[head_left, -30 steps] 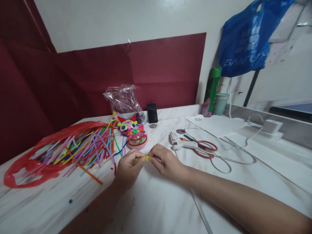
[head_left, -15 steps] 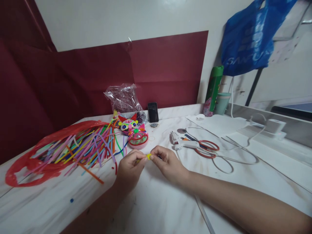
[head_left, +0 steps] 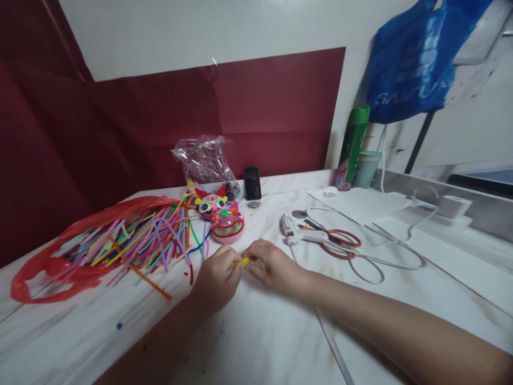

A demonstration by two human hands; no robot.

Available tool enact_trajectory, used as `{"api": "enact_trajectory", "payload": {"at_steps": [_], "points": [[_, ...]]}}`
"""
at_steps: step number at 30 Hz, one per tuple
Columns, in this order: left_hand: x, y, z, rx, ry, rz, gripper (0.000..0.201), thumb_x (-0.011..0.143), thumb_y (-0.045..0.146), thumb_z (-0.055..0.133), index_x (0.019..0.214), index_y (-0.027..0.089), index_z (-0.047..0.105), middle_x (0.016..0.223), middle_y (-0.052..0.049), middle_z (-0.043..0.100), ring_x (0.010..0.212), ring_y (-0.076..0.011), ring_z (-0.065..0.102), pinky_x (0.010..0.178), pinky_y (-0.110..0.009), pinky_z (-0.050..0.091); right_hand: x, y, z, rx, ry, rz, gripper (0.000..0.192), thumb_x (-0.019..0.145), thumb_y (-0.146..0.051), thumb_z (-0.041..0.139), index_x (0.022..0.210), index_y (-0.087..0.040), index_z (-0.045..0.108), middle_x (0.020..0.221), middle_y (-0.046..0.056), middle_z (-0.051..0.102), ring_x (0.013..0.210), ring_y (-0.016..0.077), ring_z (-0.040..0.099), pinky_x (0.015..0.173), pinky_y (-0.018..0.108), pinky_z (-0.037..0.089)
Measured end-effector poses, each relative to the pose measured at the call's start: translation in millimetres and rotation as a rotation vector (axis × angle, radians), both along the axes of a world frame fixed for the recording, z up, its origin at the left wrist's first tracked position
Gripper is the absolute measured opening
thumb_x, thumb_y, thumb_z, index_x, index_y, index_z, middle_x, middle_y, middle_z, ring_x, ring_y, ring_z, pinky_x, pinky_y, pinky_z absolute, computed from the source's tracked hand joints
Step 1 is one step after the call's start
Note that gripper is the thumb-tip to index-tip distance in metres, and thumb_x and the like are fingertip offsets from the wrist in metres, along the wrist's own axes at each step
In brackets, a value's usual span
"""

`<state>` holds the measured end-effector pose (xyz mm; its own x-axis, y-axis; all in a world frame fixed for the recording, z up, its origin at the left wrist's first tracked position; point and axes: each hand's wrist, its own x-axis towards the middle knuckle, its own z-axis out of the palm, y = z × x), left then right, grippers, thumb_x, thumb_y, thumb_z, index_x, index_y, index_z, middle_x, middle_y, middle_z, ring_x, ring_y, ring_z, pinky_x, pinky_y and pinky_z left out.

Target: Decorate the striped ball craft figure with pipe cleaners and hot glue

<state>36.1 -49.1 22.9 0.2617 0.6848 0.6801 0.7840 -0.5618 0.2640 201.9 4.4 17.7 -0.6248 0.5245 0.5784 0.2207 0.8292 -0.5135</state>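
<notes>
Fingertips (head_left: 235, 266) of both hands pinched a small yellow strip (head_left: 242, 261) between them, just above the white marble-patterned table (head_left: 260, 342). The left hand (head_left: 216, 275) was curled closed around one end; the right hand (head_left: 270, 264) closed thumb and forefinger on the other. To the far left lay a red plastic bag (head_left: 60, 267) spilling thin multicoloured craft strips (head_left: 148, 243). Behind the hands sat a round pink and green decorated craft piece (head_left: 226, 224). To the right lay a white glue gun (head_left: 302, 235), touching red-handled scissors (head_left: 340, 243).
</notes>
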Motion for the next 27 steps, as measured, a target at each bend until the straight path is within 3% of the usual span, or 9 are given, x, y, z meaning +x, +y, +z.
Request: {"api": "enact_trajectory", "payload": {"at_steps": [5, 11, 17, 27], "points": [[-1.4, 1.5, -7.1, 0.030, 0.182, 0.018, 0.019, 0.081, 0.013, 0.039, 0.065, 0.019, 0.048, 0.064, -0.002, 0.051, 0.061, -0.0139, 0.051, 0.058, -0.026, 0.039, 3.1, -0.2, 0.8, 0.321, -0.237, -0.055, 0.011, 0.084, -0.015, 0.049, 0.076, -0.015, 0.057, 0.074, 0.007, 0.060, 0.074, 0.0181, 0.051, 0.071, 0.031, 0.035], [0.5, 2.3, -3.5, -0.053, 0.087, -0.016, 0.017, 0.076, 0.013, 0.040, 0.064, 0.019, 0.050, 0.063, -0.001, 0.052, 0.062, -0.0134, 0.051, 0.056, -0.024, 0.039, 4.7, 0.7, 3.2, 0.384, -0.281, -0.027, 0.013, 0.084, -0.012, 0.046, 0.074, -0.015, 0.054, 0.073, 0.007, 0.059, 0.071, 0.0179, 0.048, 0.069, 0.031, 0.032], [3.1, -0.8, 6.9, -0.200, -0.234, -0.005, 0.015, 0.078, 0.021, 0.051, 0.067, 0.017, 0.060, 0.065, -0.001, 0.057, 0.064, -0.0132, 0.055, 0.060, -0.024, 0.042, 3.8, -1.6, 7.3, 0.106, 0.057, 0.021, 0.013, 0.080, -0.010, 0.048, 0.071, -0.018, 0.053, 0.068, 0.003, 0.056, 0.068, 0.0155, 0.050, 0.066, 0.028, 0.038], [5.3, -1.8, 4.5, -0.206, -0.499, 0.031, 0.012, 0.073, 0.023, 0.058, 0.066, 0.015, 0.064, 0.066, -0.001, 0.059, 0.064, -0.0128, 0.055, 0.059, -0.023, 0.043, 0.7, -6.5, 11.1, -0.307, 0.218, -0.024, 0.015, 0.082, -0.024, 0.052, 0.068, -0.018, 0.053, 0.061, -0.003, 0.050, 0.058, 0.0115, 0.046, 0.056, 0.023, 0.036]]}}
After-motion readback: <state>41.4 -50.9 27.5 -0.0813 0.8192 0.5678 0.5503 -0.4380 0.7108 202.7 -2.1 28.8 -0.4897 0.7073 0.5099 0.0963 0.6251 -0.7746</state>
